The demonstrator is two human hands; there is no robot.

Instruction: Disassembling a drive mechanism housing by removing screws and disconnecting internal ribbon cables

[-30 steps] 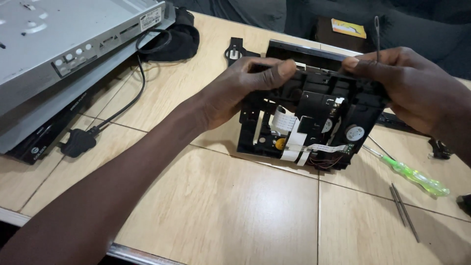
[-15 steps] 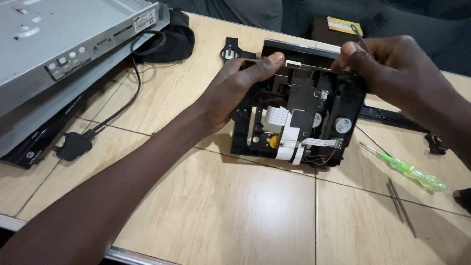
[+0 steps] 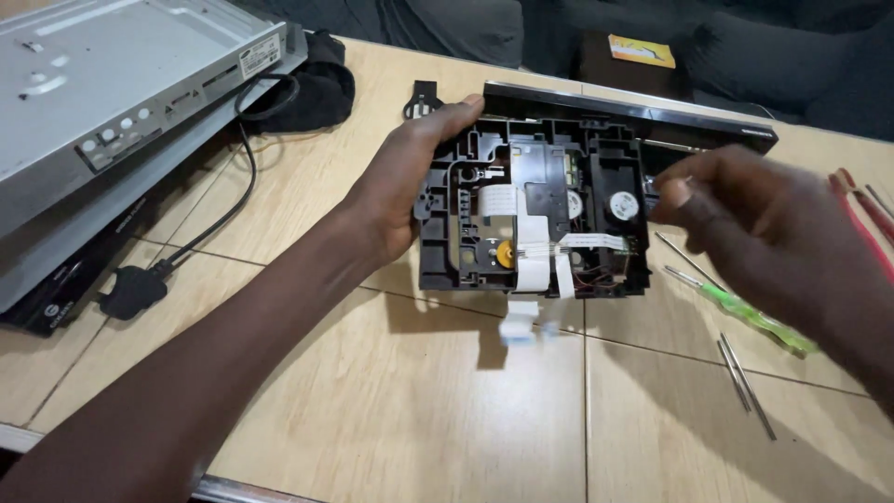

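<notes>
Head view: left hand (image 3: 400, 200) grips black drive chassis (image 3: 531, 219) w/ ribbon cables inside; right hand (image 3: 745, 224) loosely curled, empty.

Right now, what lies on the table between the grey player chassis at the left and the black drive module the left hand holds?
In the head view, a black cable with its plug and a dark cloth lie between chassis and module, held by the left hand.

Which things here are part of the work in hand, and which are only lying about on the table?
In hand:
- black disc drive frame, gripped by the left hand
- white ribbon cables on the frame
- right hand, at the frame's right edge

Lying about:
- grey player casing
- black power cord and plug
- green-handled screwdriver
- thin metal rods
- long black front panel
</notes>
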